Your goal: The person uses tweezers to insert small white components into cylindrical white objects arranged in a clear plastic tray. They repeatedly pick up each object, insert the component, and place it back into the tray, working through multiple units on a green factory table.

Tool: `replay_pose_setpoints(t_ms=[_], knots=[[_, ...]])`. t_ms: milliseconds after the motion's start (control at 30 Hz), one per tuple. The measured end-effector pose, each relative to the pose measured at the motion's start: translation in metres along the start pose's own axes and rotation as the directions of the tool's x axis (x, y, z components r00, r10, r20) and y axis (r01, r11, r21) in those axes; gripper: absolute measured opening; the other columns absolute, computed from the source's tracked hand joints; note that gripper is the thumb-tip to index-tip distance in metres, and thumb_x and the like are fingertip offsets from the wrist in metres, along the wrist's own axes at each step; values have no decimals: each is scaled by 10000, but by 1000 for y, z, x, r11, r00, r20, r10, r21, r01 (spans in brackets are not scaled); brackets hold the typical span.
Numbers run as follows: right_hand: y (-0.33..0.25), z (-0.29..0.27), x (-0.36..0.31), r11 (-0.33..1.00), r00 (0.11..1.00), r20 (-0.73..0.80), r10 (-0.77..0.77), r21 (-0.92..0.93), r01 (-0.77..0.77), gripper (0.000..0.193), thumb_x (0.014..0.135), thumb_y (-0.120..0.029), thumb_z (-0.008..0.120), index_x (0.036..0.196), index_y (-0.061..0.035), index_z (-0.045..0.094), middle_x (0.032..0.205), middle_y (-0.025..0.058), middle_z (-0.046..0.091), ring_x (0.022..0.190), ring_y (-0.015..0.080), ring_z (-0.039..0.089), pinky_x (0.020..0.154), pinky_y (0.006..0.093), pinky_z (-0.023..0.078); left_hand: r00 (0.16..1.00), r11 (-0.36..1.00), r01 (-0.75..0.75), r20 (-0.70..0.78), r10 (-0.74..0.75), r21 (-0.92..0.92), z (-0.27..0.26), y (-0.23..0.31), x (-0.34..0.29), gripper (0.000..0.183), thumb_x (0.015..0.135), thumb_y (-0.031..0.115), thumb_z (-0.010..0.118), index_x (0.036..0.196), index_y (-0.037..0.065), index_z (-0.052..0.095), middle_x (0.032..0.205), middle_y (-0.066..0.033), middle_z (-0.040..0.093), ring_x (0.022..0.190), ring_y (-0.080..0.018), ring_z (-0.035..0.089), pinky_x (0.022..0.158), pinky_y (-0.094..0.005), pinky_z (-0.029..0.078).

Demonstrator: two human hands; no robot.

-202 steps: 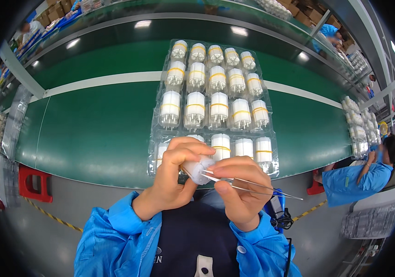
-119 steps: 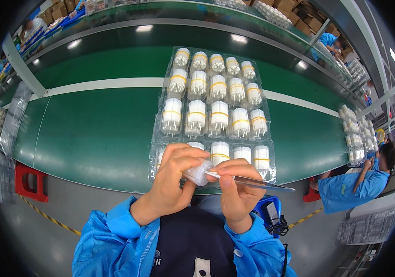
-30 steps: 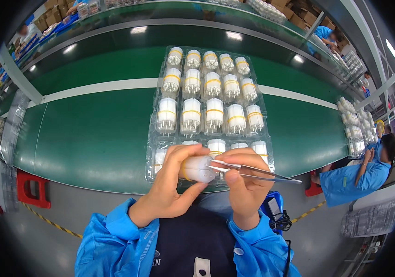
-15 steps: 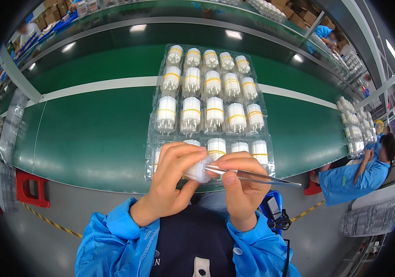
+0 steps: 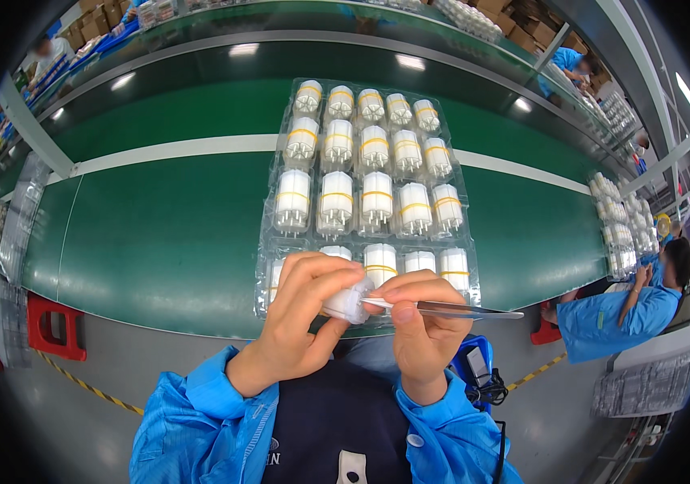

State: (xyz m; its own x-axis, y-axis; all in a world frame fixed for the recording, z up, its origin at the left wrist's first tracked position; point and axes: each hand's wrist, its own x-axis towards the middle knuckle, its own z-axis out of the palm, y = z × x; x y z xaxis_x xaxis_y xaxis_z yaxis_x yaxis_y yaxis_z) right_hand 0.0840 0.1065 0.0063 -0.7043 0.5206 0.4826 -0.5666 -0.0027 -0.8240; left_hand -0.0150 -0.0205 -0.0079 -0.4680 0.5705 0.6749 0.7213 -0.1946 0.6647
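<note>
My left hand (image 5: 300,319) grips a small white cylindrical part (image 5: 345,304) close to my chest. My right hand (image 5: 421,327) pinches metal tweezers (image 5: 458,309), whose tips touch the part's end while the handle points right. Just beyond my hands lies a clear plastic blister tray (image 5: 268,211) on the green conveyor belt (image 5: 159,234). The tray holds several rows of white cylinders with yellow bands (image 5: 375,196), standing in pockets. My hands hide part of the nearest row.
A white stripe (image 5: 175,149) runs across the belt. More filled trays (image 5: 623,230) sit at the right, near a person in a blue coat (image 5: 623,310). Clear trays (image 5: 14,226) stack at the left, and a red stool (image 5: 54,331) stands below the belt edge.
Both hands have stayed in front of my chest with the part and tweezers. The tweezer tips have shifted only slightly against the part. The tray has not moved.
</note>
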Motion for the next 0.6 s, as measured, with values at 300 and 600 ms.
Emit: replay_pose_setpoints(t_ms=[300, 600], knots=[[-2, -3, 1, 985, 999, 36, 5, -175, 1, 87, 850, 44, 670, 936, 41, 669, 906, 168, 680, 816, 211, 651, 727, 302, 526, 1000, 999, -19, 15, 19, 45, 0, 0, -1, 580, 631, -91, 680, 1195, -1, 581, 1158, -157, 593, 1013, -349, 553, 881, -434, 443], [-9, -8, 10, 984, 998, 67, -9, -178, 21, 112, 810, 21, 704, 922, 26, 692, 891, 154, 700, 806, 224, 667, 708, 302, 522, 991, 983, 100, 109, -83, -155, -8, 1, 0, 581, 652, -81, 695, 1216, -7, 580, 1154, -170, 590, 1029, -335, 557, 891, -407, 449]])
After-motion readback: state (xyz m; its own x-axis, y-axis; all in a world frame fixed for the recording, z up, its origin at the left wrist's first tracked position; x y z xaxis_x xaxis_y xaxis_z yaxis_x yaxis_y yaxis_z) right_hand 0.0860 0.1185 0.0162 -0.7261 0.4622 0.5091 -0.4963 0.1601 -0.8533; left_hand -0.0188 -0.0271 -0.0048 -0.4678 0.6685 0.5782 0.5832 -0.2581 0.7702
